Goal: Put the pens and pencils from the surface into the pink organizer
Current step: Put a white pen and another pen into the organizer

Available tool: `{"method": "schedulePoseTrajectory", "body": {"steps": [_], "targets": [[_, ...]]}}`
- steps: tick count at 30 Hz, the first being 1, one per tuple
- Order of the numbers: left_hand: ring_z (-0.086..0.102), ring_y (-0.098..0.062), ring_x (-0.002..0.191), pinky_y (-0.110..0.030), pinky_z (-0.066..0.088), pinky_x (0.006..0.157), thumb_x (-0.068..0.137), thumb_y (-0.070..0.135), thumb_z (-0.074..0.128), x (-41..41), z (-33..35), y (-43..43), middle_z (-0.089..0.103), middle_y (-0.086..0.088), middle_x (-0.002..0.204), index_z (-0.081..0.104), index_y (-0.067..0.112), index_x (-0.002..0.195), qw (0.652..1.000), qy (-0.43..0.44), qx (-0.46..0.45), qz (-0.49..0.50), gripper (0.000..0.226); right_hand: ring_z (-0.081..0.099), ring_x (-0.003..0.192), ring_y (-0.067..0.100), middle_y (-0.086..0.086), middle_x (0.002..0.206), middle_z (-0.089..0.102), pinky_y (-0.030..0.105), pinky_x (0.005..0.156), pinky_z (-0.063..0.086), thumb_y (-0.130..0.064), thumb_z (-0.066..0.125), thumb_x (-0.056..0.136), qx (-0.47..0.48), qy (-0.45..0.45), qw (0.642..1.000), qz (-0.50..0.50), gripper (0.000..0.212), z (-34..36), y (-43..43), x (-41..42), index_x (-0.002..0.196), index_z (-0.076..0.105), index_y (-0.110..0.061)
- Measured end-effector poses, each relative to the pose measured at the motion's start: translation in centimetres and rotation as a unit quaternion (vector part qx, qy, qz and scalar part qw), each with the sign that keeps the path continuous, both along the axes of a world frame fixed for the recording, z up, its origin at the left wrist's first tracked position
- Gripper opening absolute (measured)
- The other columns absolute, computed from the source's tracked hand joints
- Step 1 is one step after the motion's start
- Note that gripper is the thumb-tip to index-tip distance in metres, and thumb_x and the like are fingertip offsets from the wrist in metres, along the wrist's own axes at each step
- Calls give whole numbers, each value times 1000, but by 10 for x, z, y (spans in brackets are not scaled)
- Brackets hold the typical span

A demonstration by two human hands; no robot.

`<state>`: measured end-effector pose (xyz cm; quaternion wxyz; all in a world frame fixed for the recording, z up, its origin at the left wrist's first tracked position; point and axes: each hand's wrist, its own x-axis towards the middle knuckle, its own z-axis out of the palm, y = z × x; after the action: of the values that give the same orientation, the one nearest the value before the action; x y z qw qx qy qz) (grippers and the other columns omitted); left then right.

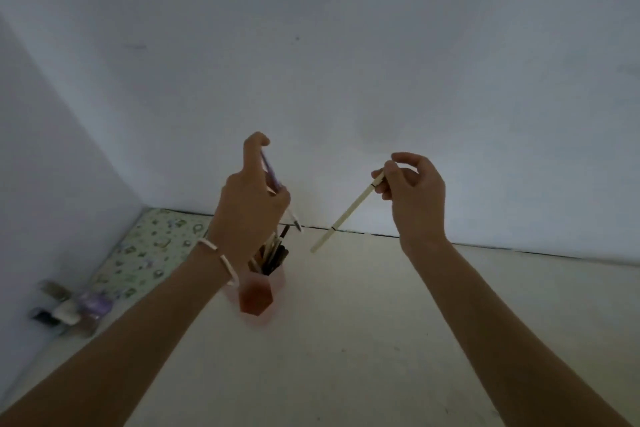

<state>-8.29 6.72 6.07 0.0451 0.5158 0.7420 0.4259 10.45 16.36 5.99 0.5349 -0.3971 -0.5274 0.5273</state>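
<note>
The pink organizer (257, 300), a translucent hexagonal cup, stands upright on the pale surface (363, 340) with several pens and pencils (272, 253) sticking out of it. My left hand (251, 208) hovers right above the cup, fingers closed on a purple pen (272, 173) whose tip slants down to the right. My right hand (414, 198) is raised to the right of the cup and pinches the top end of a cream pencil (346, 215), which hangs slanted down-left, its lower end above and right of the cup's mouth.
A patterned green mat (149, 253) lies at the back left against the wall. A few small items, one purple (91, 303), sit at the left edge. White walls close off the back and left. A white bracelet (218, 260) circles my left wrist.
</note>
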Motion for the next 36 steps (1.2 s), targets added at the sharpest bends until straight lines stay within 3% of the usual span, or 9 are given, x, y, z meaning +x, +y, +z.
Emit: {"method": "schedulePoseTrajectory", "body": {"steps": [4, 8, 11, 15, 21, 24, 27, 32, 36], "targets": [[55, -12, 40, -25, 50, 39, 83, 1, 61, -25, -15, -26, 57, 1, 58, 31, 21, 122, 993, 108, -48, 17, 54, 64, 63, 13, 8, 77, 72, 18, 60, 50, -7, 55, 94, 31, 55, 997, -36, 6, 3, -31, -28, 100, 57, -9], [56, -15, 46, -32, 51, 45, 86, 8, 61, -26, -38, -31, 58, 3, 63, 33, 18, 117, 983, 142, -116, 22, 44, 65, 68, 15, 6, 82, 73, 22, 66, 52, -9, 55, 95, 49, 55, 996, -53, 4, -14, -50, -46, 98, 56, -11], [62, -15, 71, -30, 51, 61, 91, 27, 57, -23, -46, -30, 67, 2, 84, 49, 19, 112, 962, 191, -190, 42, 23, 67, 74, 16, 2, 85, 73, 24, 70, 54, -11, 55, 96, 67, 24, 996, -58, 6, -29, -57, -51, 101, 57, -13], [57, -22, 114, -38, 46, 94, 94, 43, 47, -30, -37, -31, 66, -5, 120, 62, 15, 121, 969, 188, -130, 97, 42, 68, 78, 16, -4, 85, 72, 28, 72, 55, -14, 55, 95, 90, -7, 994, -58, 10, -40, -59, -54, 98, 56, -24], [61, -19, 99, -35, 49, 84, 92, 26, 51, -37, -5, -35, 66, -1, 111, 57, 17, 123, 983, 132, -39, 120, 33, 64, 78, 4, -12, 85, 67, 12, 69, 49, -19, 57, 95, 173, -96, 980, -6, 13, -61, -69, -78, 97, 53, -31], [61, -16, 95, -34, 51, 84, 91, 24, 52, -26, -2, -32, 65, 1, 111, 56, 18, 123, 987, 116, -46, 99, 32, 59, 90, 5, -6, 98, 65, 21, 81, 51, -18, 62, 92, 228, -219, 948, 49, 5, -85, -72, -83, 96, 64, -19], [61, -15, 98, -31, 50, 85, 91, 23, 52, -7, -4, -21, 64, 3, 113, 55, 19, 124, 989, 104, -57, 83, 34, 54, 111, 14, 1, 118, 62, 26, 97, 43, -18, 68, 87, 266, -289, 917, 65, 14, -101, -73, -73, 99, 73, -11], [59, -12, 82, -26, 48, 72, 85, 19, 56, 68, -18, 15, 63, 6, 93, 59, 20, 108, 996, 81, -15, 12, 23, 60, 88, 15, -3, 104, 63, 25, 78, 49, 1, 55, 87, 228, -236, 940, -96, 23, -78, -26, 4, 103, 66, -11], [63, -16, 82, -27, 49, 71, 80, 24, 53, 170, -55, 54, 67, 5, 87, 62, 23, 91, 984, 29, -151, -84, 14, 56, 76, 9, -4, 98, 65, 13, 70, 41, 4, 48, 82, 129, -236, 939, -216, 30, -62, 15, 99, 97, 65, -16]]}}
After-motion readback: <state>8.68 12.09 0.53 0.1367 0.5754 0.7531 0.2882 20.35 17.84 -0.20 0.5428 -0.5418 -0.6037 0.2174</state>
